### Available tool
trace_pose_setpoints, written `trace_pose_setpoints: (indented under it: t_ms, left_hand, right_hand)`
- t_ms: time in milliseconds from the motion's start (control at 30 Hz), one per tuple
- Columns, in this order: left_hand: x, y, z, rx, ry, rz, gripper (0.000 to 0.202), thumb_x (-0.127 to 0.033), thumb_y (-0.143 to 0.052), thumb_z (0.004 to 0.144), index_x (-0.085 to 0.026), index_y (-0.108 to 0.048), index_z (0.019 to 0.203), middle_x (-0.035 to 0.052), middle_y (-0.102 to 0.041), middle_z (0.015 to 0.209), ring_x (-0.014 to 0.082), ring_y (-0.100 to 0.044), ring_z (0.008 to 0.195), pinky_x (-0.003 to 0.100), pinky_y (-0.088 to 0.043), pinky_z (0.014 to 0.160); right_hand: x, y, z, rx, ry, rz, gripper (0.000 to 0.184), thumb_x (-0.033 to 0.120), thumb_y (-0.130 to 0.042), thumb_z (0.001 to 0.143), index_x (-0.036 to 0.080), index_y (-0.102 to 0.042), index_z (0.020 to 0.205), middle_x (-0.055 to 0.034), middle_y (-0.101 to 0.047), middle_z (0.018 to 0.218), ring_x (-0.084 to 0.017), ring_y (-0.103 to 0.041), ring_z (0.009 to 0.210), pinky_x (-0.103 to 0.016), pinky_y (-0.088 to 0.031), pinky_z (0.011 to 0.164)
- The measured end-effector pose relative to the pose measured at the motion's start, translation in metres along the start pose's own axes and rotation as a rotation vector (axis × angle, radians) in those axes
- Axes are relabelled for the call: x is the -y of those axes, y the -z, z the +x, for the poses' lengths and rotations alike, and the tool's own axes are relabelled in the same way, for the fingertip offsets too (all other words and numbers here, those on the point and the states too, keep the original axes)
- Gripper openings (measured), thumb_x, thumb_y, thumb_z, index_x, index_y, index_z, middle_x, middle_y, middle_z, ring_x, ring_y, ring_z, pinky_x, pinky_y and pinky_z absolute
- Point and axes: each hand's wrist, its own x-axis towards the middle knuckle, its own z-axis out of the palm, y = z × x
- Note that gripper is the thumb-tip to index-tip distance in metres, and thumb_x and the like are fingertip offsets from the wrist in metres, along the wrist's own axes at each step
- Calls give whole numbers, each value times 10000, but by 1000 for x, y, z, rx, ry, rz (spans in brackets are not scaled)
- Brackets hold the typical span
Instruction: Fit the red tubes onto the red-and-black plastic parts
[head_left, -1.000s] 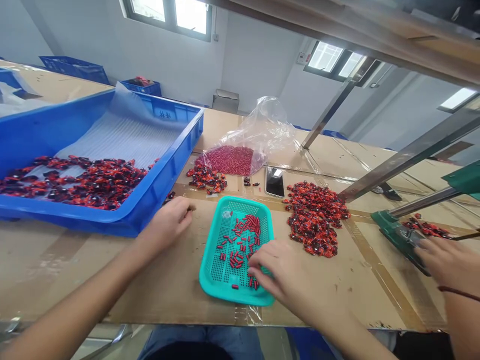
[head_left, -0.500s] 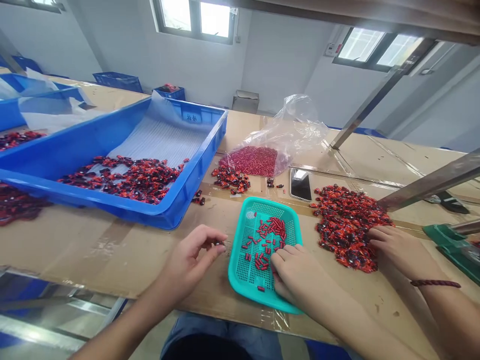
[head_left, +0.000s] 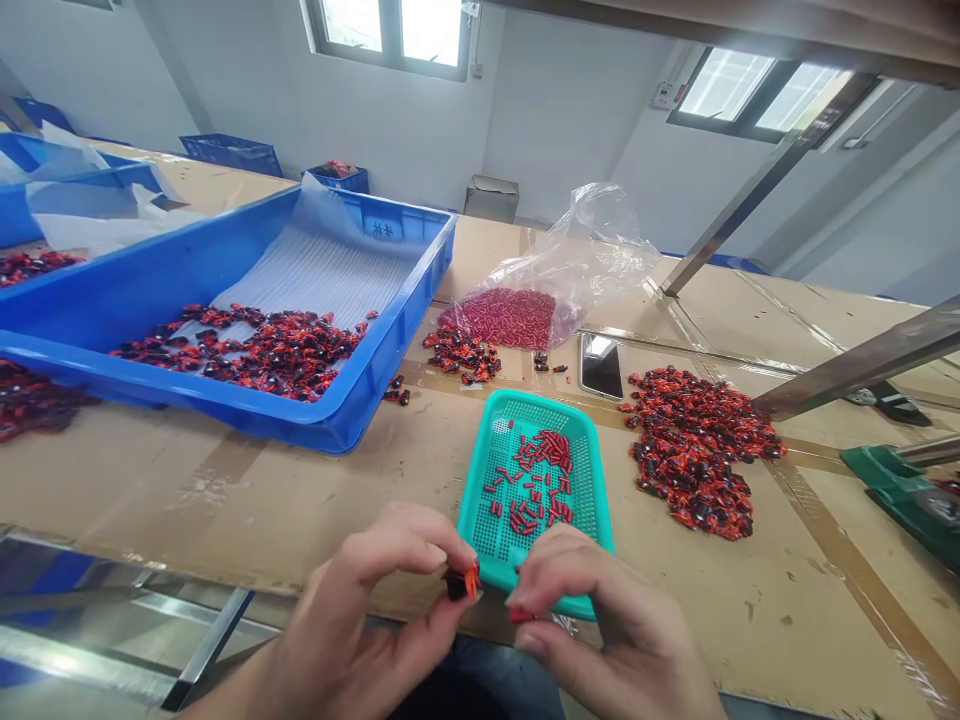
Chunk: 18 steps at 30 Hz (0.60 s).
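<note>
My left hand (head_left: 390, 590) is closed in a pinch on a small black-and-orange plastic part (head_left: 459, 581), held just off the front left corner of the green basket. Close beside it, my right hand (head_left: 607, 610) pinches a small red cylinder (head_left: 521, 614) over the basket's front edge. The fingertips of the two hands are slightly apart. Behind them lies the green perforated basket (head_left: 471, 500), with many loose red cylinders (head_left: 553, 448) on its floor.
A large blue tray (head_left: 337, 425) at left holds a heap of black-and-orange parts (head_left: 292, 350). A clear bag (head_left: 600, 240) of red cylinders lies behind the basket, near a phone (head_left: 601, 365). Another pile of parts (head_left: 697, 440) sits at right, before a metal post (head_left: 862, 360).
My right hand has left the basket's inside with a red cylinder and come toward me. My left hand has moved nearer and lower. Another person's hand with a bracelet has left the right pile.
</note>
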Motion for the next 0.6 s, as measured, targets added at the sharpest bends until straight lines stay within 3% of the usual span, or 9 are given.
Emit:
trace_pose_setpoints:
  t_ms: [100,267,400,600]
  left_hand:
    - [-7,2,3,45,-39,50,428,-30,-623,954,-277,-554,1296,51,-782,973,179,-783,900,245,-683,749]
    - [-3,-1,-1,59,-72,150,440,19,-604,910,-268,-600,1243,17,-770,956,143,-773,852,229,-672,797]
    - [0,-1,-7,105,-110,215,417,8,-622,929,-251,-618,1256,5,-785,962,144,-766,872,236,-666,837]
    - [3,6,-17,261,-216,294,628,49,-609,929,-163,-476,1505,111,-786,1178,222,-730,1087,361,-659,938]
  right_hand:
    - [0,-4,2,-51,133,-86,106,264,-805,939,245,-719,998,-13,-691,818,-182,-687,778,-320,-587,714]
    - [5,-13,4,-123,196,-179,132,363,-746,989,240,-702,974,6,-604,773,-164,-639,723,-316,-555,674]
    - [7,-17,6,-124,223,-209,123,345,-746,991,244,-679,966,15,-607,754,-160,-637,696,-303,-548,632]
    - [5,-21,10,-82,239,-338,127,236,-722,990,240,-639,894,11,-615,739,-163,-612,688,-303,-554,640]
